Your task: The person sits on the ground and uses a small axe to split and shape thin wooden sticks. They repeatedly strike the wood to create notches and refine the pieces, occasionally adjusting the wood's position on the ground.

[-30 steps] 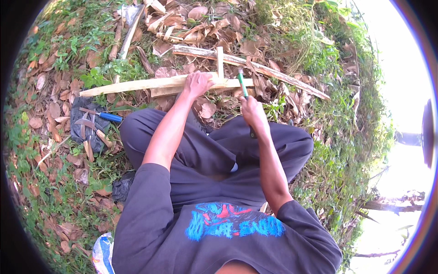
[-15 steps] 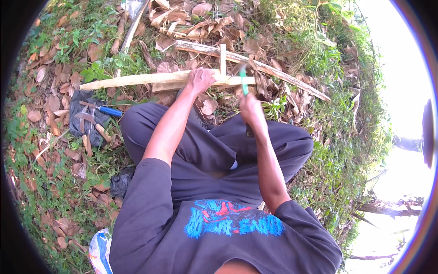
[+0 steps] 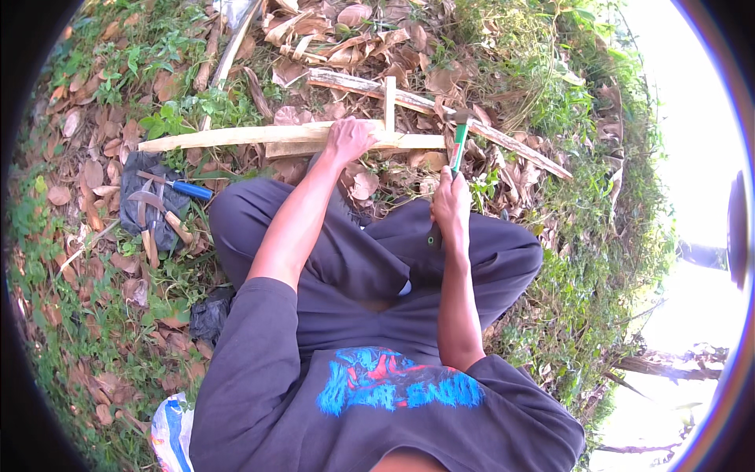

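My left hand (image 3: 350, 141) is closed around a long pale piece of wood (image 3: 228, 138), close to a short upright peg (image 3: 389, 104) that meets it. Under that piece lies a second pale board (image 3: 287, 149), partly covered by it. My right hand (image 3: 451, 208) grips a hammer (image 3: 460, 145) with a green shaft and a dark lower handle. The hammer's head is raised just past the right end of the wood, apart from it. Both hands are beyond my crossed legs.
A rough split stick (image 3: 511, 141) lies behind the work on dry leaves. At left, a black plastic bag (image 3: 128, 185) carries a blue-handled tool (image 3: 191, 190), a curved blade with a wooden handle (image 3: 177, 226) and other tools. A white and blue bag (image 3: 171, 429) sits near my left side.
My right hand and the hammer have swung to the right, away from the peg and the wood. My left hand keeps its hold, nearly in the same place.
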### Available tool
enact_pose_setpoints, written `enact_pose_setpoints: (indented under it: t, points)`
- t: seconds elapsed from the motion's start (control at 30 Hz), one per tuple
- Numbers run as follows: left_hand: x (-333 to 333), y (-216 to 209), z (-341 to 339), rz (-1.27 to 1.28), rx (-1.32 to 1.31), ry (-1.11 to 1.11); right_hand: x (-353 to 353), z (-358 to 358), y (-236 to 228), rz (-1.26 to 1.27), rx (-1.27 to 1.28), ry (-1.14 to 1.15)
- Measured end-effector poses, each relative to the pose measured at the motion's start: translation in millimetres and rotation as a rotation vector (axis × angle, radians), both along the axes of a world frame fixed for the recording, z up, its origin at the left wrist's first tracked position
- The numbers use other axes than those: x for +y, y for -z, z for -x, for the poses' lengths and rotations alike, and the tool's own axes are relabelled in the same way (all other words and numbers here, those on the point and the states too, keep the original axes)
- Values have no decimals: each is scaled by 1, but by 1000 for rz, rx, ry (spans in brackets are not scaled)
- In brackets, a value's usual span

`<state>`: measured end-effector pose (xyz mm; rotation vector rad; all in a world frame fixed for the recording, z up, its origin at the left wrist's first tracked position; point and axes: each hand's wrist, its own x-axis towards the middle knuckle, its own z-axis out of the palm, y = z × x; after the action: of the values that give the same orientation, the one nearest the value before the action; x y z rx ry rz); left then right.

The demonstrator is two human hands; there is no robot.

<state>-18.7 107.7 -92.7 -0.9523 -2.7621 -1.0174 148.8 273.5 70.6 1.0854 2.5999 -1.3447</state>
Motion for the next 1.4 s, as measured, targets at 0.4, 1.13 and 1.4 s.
enact_pose_setpoints:
  t: [0.4,1.13,1.4]
  points:
    - [-2,5,-1,-27,59,-21,5,17,14,124,-27,-5]
    - [-2,31,1,-68,129,-37,6,20,-10,-317,1,-334]
    - [4,7,-3,-82,128,-32,31,14,34,-547,-51,-603]
